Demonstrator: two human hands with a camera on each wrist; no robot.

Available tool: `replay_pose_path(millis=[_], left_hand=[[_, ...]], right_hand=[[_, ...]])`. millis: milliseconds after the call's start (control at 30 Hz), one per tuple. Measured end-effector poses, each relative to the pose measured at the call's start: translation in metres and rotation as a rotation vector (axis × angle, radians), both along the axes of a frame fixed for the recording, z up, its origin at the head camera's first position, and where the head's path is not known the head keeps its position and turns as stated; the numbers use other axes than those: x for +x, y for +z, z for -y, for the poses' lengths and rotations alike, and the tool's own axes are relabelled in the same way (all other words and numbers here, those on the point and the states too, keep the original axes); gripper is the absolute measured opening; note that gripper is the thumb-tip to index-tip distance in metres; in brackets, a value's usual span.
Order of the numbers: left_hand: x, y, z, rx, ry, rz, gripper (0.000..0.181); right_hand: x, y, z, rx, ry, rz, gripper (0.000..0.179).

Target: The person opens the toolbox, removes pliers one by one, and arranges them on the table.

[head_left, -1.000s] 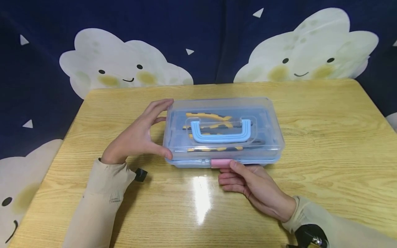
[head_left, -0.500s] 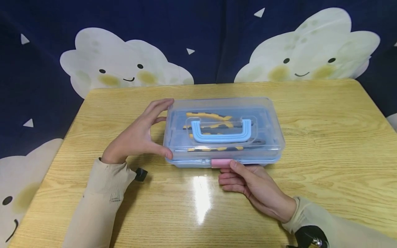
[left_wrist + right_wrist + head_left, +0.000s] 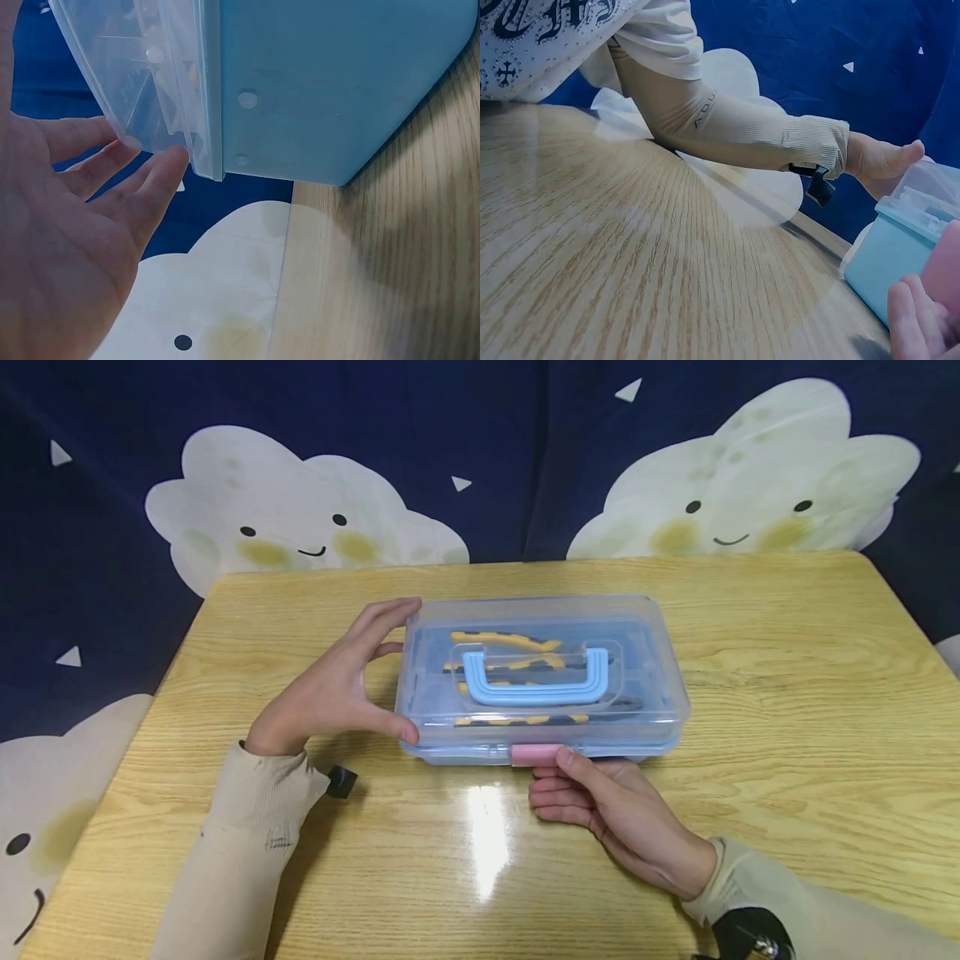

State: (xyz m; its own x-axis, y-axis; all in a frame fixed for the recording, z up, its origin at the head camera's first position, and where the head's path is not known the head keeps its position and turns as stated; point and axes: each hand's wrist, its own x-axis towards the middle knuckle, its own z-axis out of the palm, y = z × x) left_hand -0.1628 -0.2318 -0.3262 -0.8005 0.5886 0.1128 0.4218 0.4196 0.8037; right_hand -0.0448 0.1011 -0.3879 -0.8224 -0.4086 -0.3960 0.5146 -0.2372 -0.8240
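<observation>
A plastic storage box (image 3: 652, 677) with a clear lid, light blue base and blue carry handle (image 3: 536, 696) stands on the table, its lid down. Through the lid several yellow-and-black long-handled tools (image 3: 521, 721) show, their kind unclear. My left hand (image 3: 337, 681) spans the box's left end, thumb at the front corner and fingers at the back; in the left wrist view, fingertips (image 3: 174, 155) touch the clear lid. At the front, my right hand (image 3: 622, 814) holds the pink latch (image 3: 535, 755), thumb on its right end and fingers bent below. The latch's underside is hidden in the head view.
The wooden table (image 3: 787, 693) extends around the box on all sides. Behind it hangs a dark blue cloth (image 3: 517, 435) printed with white clouds. Black straps or mounts (image 3: 341, 782) sit at both sleeve cuffs.
</observation>
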Motion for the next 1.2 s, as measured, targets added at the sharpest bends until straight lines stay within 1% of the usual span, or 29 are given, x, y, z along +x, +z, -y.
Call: replay_pose_path(millis=[200,433,700,833,1067,1200], left_hand=[[0.0000,0.0000,0.0000,0.002,0.000,0.003,0.138],[-0.0002,0.0001,0.0002,-0.006,-0.005,-0.012,0.137],[0.0000,0.0002,-0.0004,-0.016,-0.001,-0.022,0.138],[0.0003,0.0005,-0.0007,-0.016,0.001,-0.016,0.138],[0.0007,0.0011,-0.0007,-0.018,0.002,-0.017,0.137],[0.0009,0.0012,-0.0007,-0.015,0.002,-0.019,0.137]], right_hand=[[0.0008,0.0000,0.0014,0.027,-0.003,-0.009,0.055],[0.0013,-0.0002,0.0011,0.024,-0.003,-0.029,0.051],[0.0016,0.0001,0.0018,0.036,-0.004,-0.027,0.055],[0.0016,-0.0001,0.0016,0.032,-0.006,-0.028,0.053],[0.0016,-0.0007,0.0013,-0.003,0.001,-0.037,0.041],[0.0014,-0.0008,0.0014,-0.001,0.003,-0.039,0.040]])
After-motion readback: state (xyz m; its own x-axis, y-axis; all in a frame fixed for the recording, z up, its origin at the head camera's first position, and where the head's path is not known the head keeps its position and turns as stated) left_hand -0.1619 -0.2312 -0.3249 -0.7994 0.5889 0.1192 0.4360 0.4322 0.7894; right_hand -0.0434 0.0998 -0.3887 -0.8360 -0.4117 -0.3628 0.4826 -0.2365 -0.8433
